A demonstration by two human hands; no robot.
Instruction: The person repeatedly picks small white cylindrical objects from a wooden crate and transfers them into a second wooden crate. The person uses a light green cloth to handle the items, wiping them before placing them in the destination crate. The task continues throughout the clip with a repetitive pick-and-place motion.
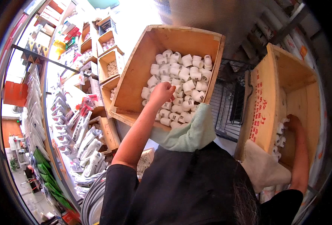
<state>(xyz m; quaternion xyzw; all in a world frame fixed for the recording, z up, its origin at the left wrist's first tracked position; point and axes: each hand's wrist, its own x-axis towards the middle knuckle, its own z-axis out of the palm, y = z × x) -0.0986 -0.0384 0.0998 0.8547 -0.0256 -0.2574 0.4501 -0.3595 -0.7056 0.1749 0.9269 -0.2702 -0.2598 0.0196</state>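
Black shirt (188, 180) was nearest camera. White fittings (188, 87) lay in wooden box (139, 71), presumably set for easy reach. Left hand (162, 92) curled over them; right hand (294, 123) sat beside fittings in 2nd box (302, 97); couldn't tell whether fingers gripped. Green cloth (194, 129) draped rim, probably padding. Red characters (263, 119) marked 2nd box; fittings' dark labels unreadable.

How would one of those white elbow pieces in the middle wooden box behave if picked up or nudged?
The white elbow pieces look like smooth plastic, so one would probably feel stiff and light. Their bent shape suggests a wobble rather than a long roll. Since they lie heaped around the left hand, neighbours may shift when one leaves.
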